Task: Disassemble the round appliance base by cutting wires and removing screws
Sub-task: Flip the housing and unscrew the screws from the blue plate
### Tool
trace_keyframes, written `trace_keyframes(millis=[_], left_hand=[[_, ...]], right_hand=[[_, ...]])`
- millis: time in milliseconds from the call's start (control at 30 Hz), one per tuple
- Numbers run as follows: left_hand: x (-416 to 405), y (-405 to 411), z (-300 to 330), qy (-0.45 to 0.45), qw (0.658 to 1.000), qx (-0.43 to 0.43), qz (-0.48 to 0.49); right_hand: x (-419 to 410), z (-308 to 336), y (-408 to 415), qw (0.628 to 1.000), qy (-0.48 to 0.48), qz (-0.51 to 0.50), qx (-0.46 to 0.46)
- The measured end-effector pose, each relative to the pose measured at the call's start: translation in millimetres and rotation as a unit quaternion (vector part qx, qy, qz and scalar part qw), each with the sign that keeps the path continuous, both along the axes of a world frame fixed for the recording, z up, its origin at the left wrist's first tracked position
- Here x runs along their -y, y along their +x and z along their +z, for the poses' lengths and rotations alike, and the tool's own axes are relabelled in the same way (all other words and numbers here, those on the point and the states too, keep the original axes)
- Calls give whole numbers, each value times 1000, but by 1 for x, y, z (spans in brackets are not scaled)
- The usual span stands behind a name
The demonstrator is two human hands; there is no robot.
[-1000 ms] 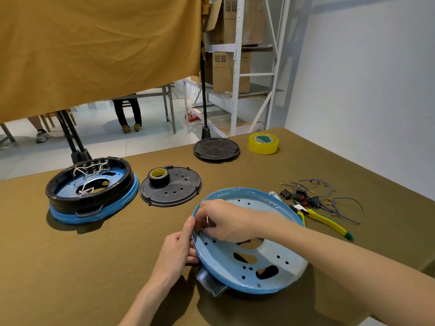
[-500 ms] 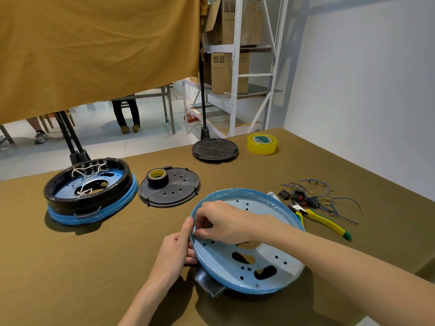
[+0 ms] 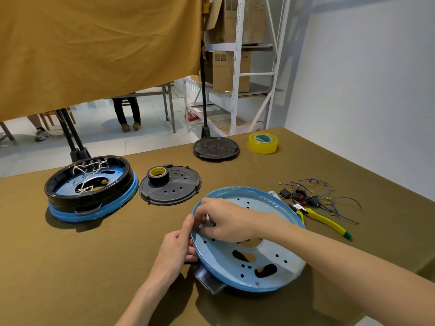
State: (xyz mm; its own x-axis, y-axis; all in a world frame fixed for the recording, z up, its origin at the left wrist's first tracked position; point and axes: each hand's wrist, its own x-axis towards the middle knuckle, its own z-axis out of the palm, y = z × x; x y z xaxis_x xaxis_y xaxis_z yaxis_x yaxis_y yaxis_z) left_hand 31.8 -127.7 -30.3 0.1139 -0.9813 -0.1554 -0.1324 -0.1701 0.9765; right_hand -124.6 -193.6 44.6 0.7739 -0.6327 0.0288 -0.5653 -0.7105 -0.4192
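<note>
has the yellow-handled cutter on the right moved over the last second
No. The yellow-handled cutter lies in the same spot beside the loose wires as before.

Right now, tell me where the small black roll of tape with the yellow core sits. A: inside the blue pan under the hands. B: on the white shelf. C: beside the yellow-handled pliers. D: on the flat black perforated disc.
D: the black tape roll stands on the far left part of the black perforated disc, left of the blue pan.
</note>
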Motion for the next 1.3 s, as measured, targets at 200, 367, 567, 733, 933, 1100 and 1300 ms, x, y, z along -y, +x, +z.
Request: trace_keyframes(millis=[200,367,567,733,933,1100,1300], left_hand=[[2,0,-2,3,1000,8,-2],[1,0,-2,-6,1000,6,-3],[2,1,-3,-2,1000,4,-5],[4,2,-6,-4,1000,2,0],[3,2,-5,1,1000,-9,3],[2,1,-3,3,1000,-1,7],[2,2,-4,0,1000,0,27]], right_hand=[[-2,-2,1,1000,-2,-5,15],[0,-5,-1,1000,-10,-22,10],[0,-3,0,1000,6,6,8],[-1,-6,0,999,-13,-40,21],[0,-2,1,1000,-27,15,3],[1,-2,-6,998,-7,-25,52],[10,2,-49,927,71,-208,305]])
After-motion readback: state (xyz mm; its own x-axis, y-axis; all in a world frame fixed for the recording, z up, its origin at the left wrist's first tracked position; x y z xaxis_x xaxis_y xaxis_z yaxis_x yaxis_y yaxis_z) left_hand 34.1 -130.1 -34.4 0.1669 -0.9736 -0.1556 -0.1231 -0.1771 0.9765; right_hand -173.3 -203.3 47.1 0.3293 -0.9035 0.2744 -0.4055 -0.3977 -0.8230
